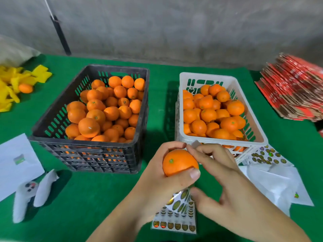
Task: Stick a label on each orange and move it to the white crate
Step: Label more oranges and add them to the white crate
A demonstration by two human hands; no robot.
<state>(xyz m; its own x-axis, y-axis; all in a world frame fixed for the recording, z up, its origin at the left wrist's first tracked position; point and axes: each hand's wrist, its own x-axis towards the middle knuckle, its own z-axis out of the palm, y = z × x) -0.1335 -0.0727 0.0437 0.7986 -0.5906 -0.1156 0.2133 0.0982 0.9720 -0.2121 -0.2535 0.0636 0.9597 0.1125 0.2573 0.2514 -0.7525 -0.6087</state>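
Label sheet (174,219): flat on green table (104,198), beneath both hands.
Left hand (162,175): fingers curled round orange (178,161), before white crate (227,79).
Right hand (227,180): fingertips touching orange's top; fingers loosely bent.
Black crate (83,151): oranges, left.

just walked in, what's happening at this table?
A person is labelling oranges. The left hand holds one orange in its grip, over a label sheet on the green table. The right hand's fingertips touch the orange's upper right side, apparently pressing a label on. The black crate holds oranges; the white crate is also well filled.
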